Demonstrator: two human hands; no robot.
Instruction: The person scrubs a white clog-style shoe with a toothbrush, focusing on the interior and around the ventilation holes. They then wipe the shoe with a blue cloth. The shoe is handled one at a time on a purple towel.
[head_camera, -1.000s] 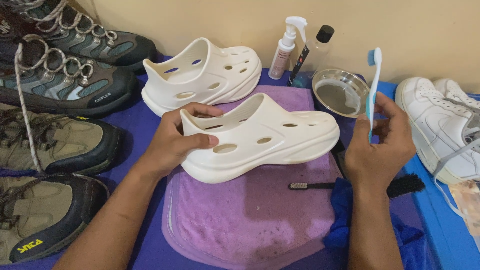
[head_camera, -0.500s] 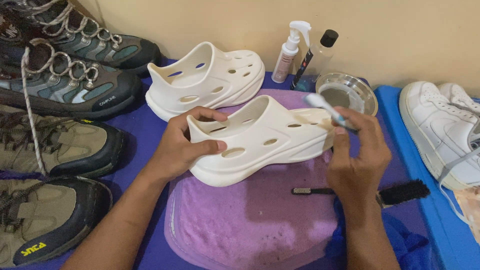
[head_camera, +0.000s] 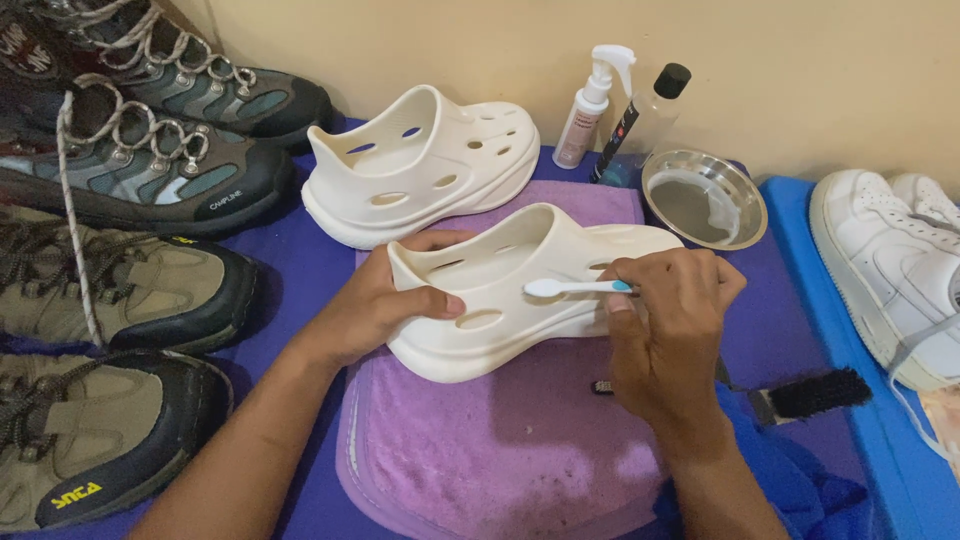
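A cream-white clog (head_camera: 520, 290) is seen on a purple towel (head_camera: 500, 440), with a 2nd cream-white clog (head_camera: 420, 165) behind it. A white toothbrush (head_camera: 575, 288) with a light-blue grip is noted. The cloth (head_camera: 290, 270) beneath is deep blue-violet. Hiking boots (head_camera: 130, 170) are coloured grey, teal and black; tan-and-black shoes (head_camera: 110, 285) carry yellow lettering. The bowl (head_camera: 745, 215) is silver, the sneakers (head_camera: 880, 260) white

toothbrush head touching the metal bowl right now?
No, the white toothbrush in the right hand lies against the cream foam clog.
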